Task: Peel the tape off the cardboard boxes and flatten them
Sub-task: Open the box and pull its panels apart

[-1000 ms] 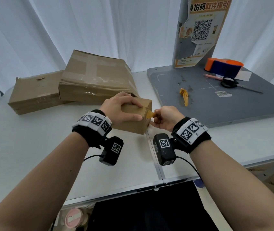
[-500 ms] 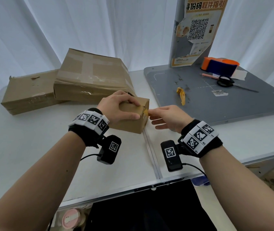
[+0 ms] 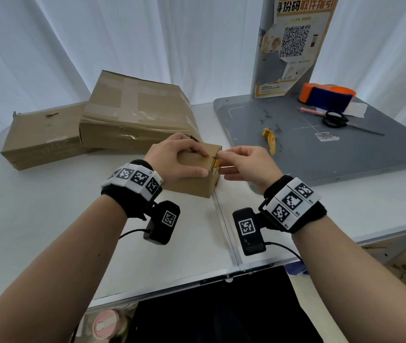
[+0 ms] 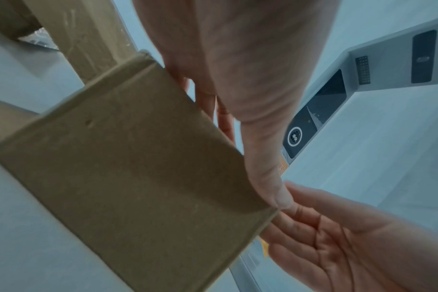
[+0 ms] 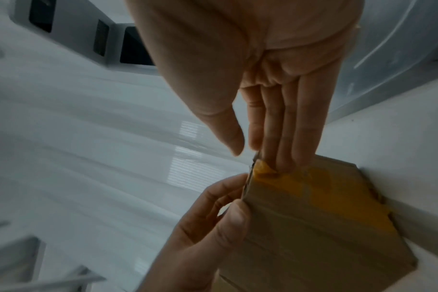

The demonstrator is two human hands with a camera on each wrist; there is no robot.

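A small cardboard box (image 3: 192, 185) lies on the white table (image 3: 48, 219), just in front of me. My left hand (image 3: 177, 157) grips it from above, fingers over the top and thumb on the near side, as the left wrist view shows on the box (image 4: 138, 168). Yellow tape (image 5: 313, 183) covers the box's right end face, with its upper edge lifted and curled. My right hand (image 3: 244, 162) reaches that end. Its fingers (image 5: 283, 138) are straight with the tips on the curled tape edge, and the thumb stands apart.
Two larger taped boxes (image 3: 137, 117) (image 3: 43, 134) lie behind to the left. To the right a grey board (image 3: 320, 154) carries a crumpled yellow tape strip (image 3: 270, 139), scissors (image 3: 335, 118) and an orange and blue holder (image 3: 328, 95). A sign post (image 3: 296, 45) stands behind it.
A second ago my right hand pinched the tape tab, then it opened and drew back a little. Now its fingertips are on the tape again. My left hand kept its hold on the box.
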